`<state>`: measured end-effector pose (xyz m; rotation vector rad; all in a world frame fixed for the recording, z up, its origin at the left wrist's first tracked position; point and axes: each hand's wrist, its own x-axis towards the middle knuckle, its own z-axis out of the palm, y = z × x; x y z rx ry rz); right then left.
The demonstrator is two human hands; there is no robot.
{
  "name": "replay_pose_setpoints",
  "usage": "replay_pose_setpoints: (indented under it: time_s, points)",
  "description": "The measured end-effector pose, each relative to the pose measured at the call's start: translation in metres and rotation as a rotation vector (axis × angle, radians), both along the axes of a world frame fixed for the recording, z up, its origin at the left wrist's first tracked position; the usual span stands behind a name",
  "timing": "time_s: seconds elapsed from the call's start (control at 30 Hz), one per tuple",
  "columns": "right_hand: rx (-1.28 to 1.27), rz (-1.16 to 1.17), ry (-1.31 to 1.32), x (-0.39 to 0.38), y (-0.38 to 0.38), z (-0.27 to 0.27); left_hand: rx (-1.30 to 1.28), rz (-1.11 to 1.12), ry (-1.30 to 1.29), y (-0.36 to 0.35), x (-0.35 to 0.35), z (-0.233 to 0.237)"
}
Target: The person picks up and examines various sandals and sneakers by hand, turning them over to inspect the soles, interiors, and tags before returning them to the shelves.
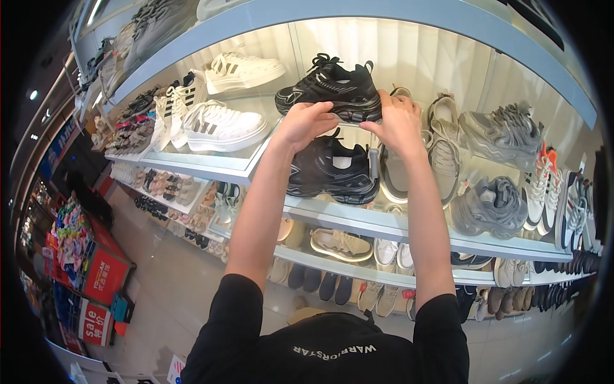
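A black lace-up sneaker (339, 89) sits raised above the shelf, toe to the left, with a clear display stand (373, 163) beneath it. My left hand (310, 125) is at the toe end, its thumb against the lower side and its fingers curled under the sole. At the heel is my right hand (398, 121), fingers along the back and thumb below near the stand's edge. Part of the grip is hidden behind the shoe. Under the stand, a second black sneaker (334, 169) rests on the glass shelf, between my forearms.
White sneakers (225, 126) stand on the shelf to the left. Beige shoes (443, 150) and grey sneakers (491, 206) are close on the right. The blue-grey shelf edge (435, 238) runs below my hands, and an upper shelf edge (396, 11) curves overhead. Lower shelves hold several more shoes.
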<state>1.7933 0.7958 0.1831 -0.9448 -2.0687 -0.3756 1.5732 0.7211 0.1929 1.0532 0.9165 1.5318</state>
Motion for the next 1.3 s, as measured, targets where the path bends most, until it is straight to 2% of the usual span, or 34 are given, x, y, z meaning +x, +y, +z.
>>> replay_pose_setpoints:
  time_s: [0.07,0.1,0.17,0.23,0.3,0.33,0.4,0.43,0.5,0.57,0.77,1.1,1.3]
  points:
    - [0.027,-0.024,0.001,-0.002,0.002,-0.003,-0.052,0.258,0.521,-0.004,0.003,0.011]
    - [0.023,-0.025,-0.001,-0.002,0.003,-0.005,-0.055,0.256,0.520,-0.005,0.006,0.016]
    - [0.029,-0.036,0.008,-0.004,0.005,-0.007,0.105,0.762,1.127,-0.002,0.007,0.026]
    - [-0.002,-0.036,-0.006,-0.004,0.003,-0.006,0.127,0.846,1.215,0.011,-0.002,0.022]
    - [-0.025,-0.037,-0.016,-0.006,0.002,-0.004,0.338,0.957,1.396,0.020,-0.008,0.017]
    - [-0.065,-0.050,-0.029,-0.007,0.001,-0.003,0.342,0.957,1.397,0.027,-0.015,0.015]
    - [-0.106,-0.069,-0.039,-0.008,0.000,-0.003,0.257,0.738,1.436,0.037,-0.029,0.011]
    - [-0.101,-0.069,-0.032,-0.010,0.000,-0.004,0.260,0.733,1.437,0.040,-0.033,0.007]
    - [-0.097,-0.071,-0.023,-0.012,0.005,-0.010,0.283,0.731,1.458,0.044,-0.038,0.001]
    - [0.065,-0.083,0.019,-0.017,0.013,-0.019,0.295,0.745,1.475,0.047,-0.040,-0.004]
    - [-0.079,-0.116,-0.014,-0.016,0.002,-0.009,0.325,0.787,1.561,0.037,-0.037,-0.009]
    - [-0.097,-0.240,-0.124,-0.019,-0.003,-0.009,0.429,0.865,1.617,0.039,-0.040,-0.023]
    - [0.035,-0.289,-0.025,-0.026,0.017,-0.025,0.410,0.889,1.590,0.041,-0.034,-0.023]
